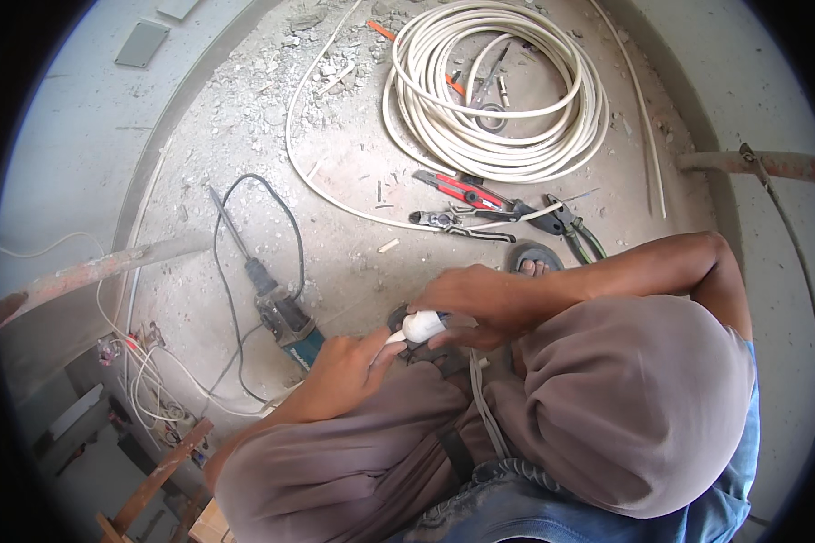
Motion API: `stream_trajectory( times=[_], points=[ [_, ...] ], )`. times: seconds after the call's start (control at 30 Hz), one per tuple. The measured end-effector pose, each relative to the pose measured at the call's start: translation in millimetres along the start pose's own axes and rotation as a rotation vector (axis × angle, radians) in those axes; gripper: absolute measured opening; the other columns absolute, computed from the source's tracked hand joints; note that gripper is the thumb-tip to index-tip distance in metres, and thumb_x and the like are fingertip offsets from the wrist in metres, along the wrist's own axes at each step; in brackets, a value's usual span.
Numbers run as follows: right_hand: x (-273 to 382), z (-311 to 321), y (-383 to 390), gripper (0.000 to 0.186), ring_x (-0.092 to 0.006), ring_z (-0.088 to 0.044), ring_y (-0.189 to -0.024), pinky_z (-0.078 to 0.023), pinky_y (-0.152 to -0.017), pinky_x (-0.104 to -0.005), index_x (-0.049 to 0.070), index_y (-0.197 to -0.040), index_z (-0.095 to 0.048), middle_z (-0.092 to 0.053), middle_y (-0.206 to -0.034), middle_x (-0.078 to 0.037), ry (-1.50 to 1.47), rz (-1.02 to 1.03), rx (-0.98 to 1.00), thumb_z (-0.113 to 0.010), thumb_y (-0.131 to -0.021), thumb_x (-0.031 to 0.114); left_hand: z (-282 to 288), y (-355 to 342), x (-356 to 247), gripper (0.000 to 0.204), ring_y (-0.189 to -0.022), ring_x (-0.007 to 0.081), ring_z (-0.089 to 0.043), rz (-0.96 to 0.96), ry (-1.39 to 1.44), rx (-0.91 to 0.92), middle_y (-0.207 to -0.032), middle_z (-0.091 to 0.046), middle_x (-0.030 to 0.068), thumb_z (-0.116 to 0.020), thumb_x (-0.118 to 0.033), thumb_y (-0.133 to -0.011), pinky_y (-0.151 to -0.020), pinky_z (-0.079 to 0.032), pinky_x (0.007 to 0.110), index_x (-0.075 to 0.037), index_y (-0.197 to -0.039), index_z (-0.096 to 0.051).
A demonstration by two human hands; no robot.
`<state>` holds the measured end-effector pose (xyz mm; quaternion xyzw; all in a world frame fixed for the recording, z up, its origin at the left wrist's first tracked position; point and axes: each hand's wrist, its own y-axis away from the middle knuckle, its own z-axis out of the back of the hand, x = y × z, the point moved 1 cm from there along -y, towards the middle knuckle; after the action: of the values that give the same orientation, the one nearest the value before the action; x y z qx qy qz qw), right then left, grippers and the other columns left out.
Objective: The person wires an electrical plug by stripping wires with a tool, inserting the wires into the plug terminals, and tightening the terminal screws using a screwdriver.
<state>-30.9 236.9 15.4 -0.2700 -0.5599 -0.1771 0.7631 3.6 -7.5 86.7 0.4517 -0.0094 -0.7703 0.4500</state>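
White cable-like length [396, 338], near centre: pinched in my left hand [349, 366], seemingly to steady it against the white cylindrical piece [420, 327] my right hand [469, 296] gripped. Cable coil [507, 161], far right: lay apart, probably leaving working room.

Light lettering, one short word in a single line, stands on the teal motor housing [304, 349] of the corded chisel hammer [286, 315] (it runs slantwise, along the housing's length). Faint dark marks that may be print show along the off-white sheath of the cable coil [417, 101], too small to read (the wide view shrinks them to specks). No number or sign can be made out.
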Motion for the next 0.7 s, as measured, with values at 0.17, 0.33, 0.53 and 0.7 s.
stream_trajectory(
  times=[0.17,0.33,0.53,0.7],
  points=[
    [-1,7,-11,0.039,-0.0357,-0.066,-0.075,-0.051,-0.071,-0.0414,0.001,-0.111,-0.065,-0.066,-0.082,-0.016,-0.873,-0.827,0.179,-0.066,-0.096,0.038,1,-3,-2,0.015,-0.059,0.0442,-0.06,0.013,-0.18,0.001,-0.065,-0.06,0.0221,-0.064,-0.014,-0.095,-0.053,-0.045,0.05,-0.001,-0.092,-0.056],
    [15,28,-10,0.047,-0.0337,-0.066,-0.087,-0.051,-0.075,-0.0406,0.0,-0.117,-0.061,-0.066,-0.093,-0.018,-0.148,-0.224,0.065,-0.067,-0.095,0.04,1,-7,1,0.015,-0.062,0.045,-0.06,-0.019,-0.08,-0.069,-0.067,-0.059,0.023,-0.064,-0.013,-0.095,-0.054,-0.044,0.049,0.0,-0.093,-0.057],
    [-6,20,-13,0.043,-0.0298,-0.062,-0.098,-0.05,-0.084,-0.0404,-0.001,-0.12,-0.06,-0.063,-0.107,-0.016,0.35,0.313,-0.027,-0.069,-0.094,0.031,-1,-8,3,0.014,-0.064,0.0466,-0.059,0.042,0.088,-0.052,-0.069,-0.058,0.0244,-0.062,-0.013,-0.096,-0.054,-0.043,0.048,0.001,-0.094,-0.059],
    [-7,7,-19,0.048,-0.0182,-0.068,-0.074,-0.056,-0.074,-0.0317,-0.001,-0.104,-0.071,-0.071,-0.085,-0.007,-0.873,-0.653,0.191,-0.061,-0.1,0.046,3,-6,-3,0.013,-0.063,0.046,-0.06,0.011,-0.064,-0.038,-0.07,-0.059,0.025,-0.063,-0.012,-0.096,-0.053,-0.043,0.047,0.0,-0.096,-0.06]
  ],
)
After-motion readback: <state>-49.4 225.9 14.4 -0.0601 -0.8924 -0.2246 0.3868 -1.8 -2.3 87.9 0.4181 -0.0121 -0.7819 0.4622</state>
